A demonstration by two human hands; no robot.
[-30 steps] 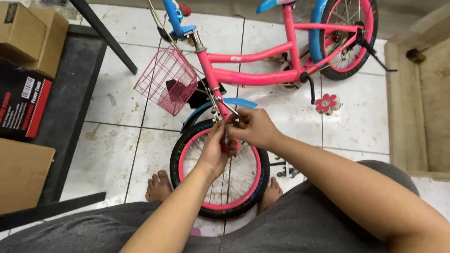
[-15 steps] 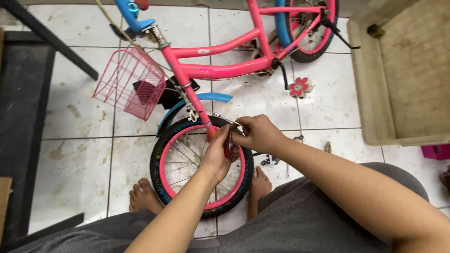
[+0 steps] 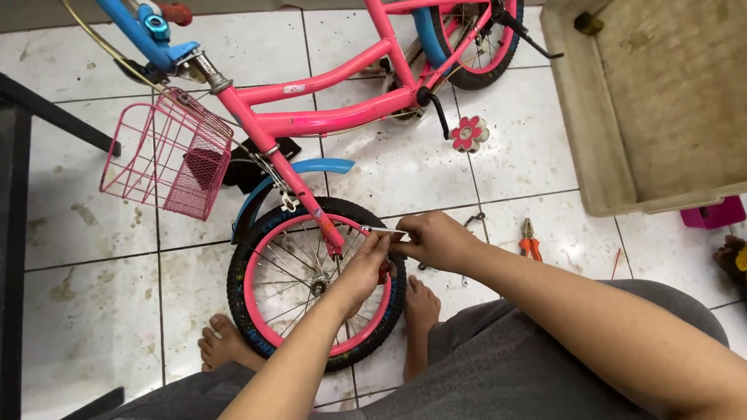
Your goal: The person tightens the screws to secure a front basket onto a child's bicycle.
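Note:
A small pink bicycle [image 3: 327, 117] lies on the tiled floor with its front wheel [image 3: 311, 288] between my bare feet. My left hand [image 3: 366, 260] and my right hand [image 3: 436, 239] meet over the wheel's right rim, beside the pink fork [image 3: 319, 218]. Together they pinch a thin silvery tool or rod [image 3: 383, 230] lying level between the fingers. Something red shows under my left palm; I cannot tell what it is. A blue mudguard [image 3: 311, 167] arches over the tyre.
A pink wire basket [image 3: 167, 155] hangs at the bicycle's front, left. Orange-handled pliers [image 3: 529, 239] and small metal parts lie on the tiles right of my hands. A large beige crate [image 3: 622, 117] fills the upper right. A dark table edge [image 3: 15, 233] runs down the left.
The view has shifted right and closer, so the bicycle sits further left. My hands stay together at the wheel's rim; the thin silvery piece now shows between the fingers.

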